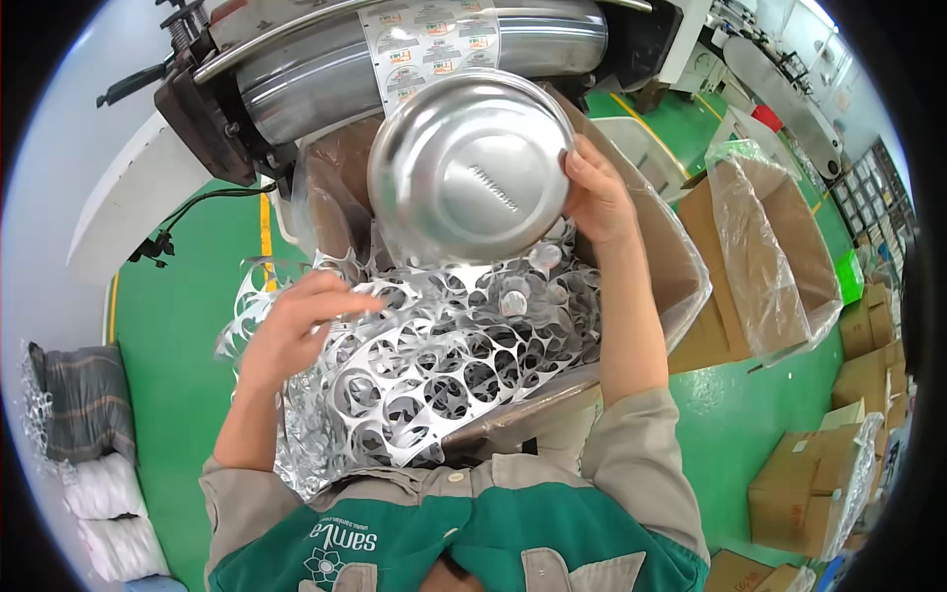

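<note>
Fingers (586,174) of the right hand (604,204) grip the right rim of a silver bowl (439,173), raised over a plastic-lined box (678,266) of punched foil scraps (422,380); the left hand (296,321), fingers half open with nothing visible in them, is above the scraps; a steel roller (306,89) lies beyond.

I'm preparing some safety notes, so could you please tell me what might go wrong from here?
The metal bowl might tip or slip, as only the right hand appears to hold it, at one edge.
The bare left hand is close to the punched silver sheeting, whose cut edges could scratch it.
</note>
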A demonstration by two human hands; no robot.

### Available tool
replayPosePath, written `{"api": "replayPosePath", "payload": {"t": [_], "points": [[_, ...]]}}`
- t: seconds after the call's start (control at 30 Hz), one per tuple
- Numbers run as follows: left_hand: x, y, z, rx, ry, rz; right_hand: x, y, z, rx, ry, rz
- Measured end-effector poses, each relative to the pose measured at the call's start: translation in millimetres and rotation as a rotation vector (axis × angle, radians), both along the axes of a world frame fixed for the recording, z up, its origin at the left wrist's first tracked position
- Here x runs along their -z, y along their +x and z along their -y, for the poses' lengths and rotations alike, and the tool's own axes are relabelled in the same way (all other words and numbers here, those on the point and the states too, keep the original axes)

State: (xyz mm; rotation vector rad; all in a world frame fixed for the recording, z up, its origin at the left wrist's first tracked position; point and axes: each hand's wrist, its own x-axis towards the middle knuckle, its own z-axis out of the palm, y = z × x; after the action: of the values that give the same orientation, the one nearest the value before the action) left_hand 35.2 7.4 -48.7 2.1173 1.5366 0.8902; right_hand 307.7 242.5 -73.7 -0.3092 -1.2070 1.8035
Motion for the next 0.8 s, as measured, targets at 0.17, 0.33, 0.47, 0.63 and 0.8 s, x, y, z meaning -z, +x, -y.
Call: {"api": "replayPosePath", "payload": {"t": [0.17, 0.33, 0.47, 0.63, 0.8], "points": [[-31, -18, 24, -0.339, -0.032, 0.472, 127, 2, -60, 0.123, -0.003, 1.022], [15, -56, 4, -0.624, -0.322, 0.604, 103, 13, -56, 0.532, 0.679, 1.494], [19, -56, -5, -0.617, -0.329, 0.817, 1, 26, -14, 0.318, 0.266, 0.813], [11, -63, -10, -0.656, -0.242, 0.762, 25, 8, 3, -0.243, -0.091, 0.016], [-26, -59, 3, -0.714, 0.086, 1.133, 144, 25, -52, 0.046, 0.574, 1.461]]}}
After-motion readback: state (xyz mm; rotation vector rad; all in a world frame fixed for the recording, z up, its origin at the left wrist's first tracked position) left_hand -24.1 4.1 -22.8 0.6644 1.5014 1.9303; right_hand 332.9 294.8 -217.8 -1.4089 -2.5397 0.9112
